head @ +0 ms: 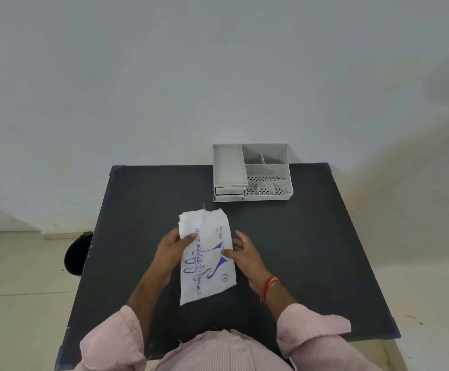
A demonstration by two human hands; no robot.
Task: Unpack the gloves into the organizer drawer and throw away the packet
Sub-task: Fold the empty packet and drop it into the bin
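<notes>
The packet of gloves [207, 257] is in the middle of the dark counter [311, 250], held a little above it or resting on it by its near end; I cannot tell which. It is a white flat packet with blue print, and its far edge looks rough, perhaps already torn, but no gloves show outside it. The left hand [171, 250] grips the left edge, with the thumb on the printed face and the fingers [175, 234] behind. The right hand [240, 251] touches the right edge with its thumb, while its other fingers are spread and loose, so it does not really hold the packet. I judge that the task is at its first step: the packet is taken up and must be opened. The next move calls for a firm pinch at the far edge and a pull to get the gloves out. The grey organizer [252, 172] stands near the far edge of the counter, well apart from the packet, with its drawers [230, 192] at the front left looking closed. A dark round bin [77, 254] stands on the floor, just beside the left edge of the counter.
</notes>
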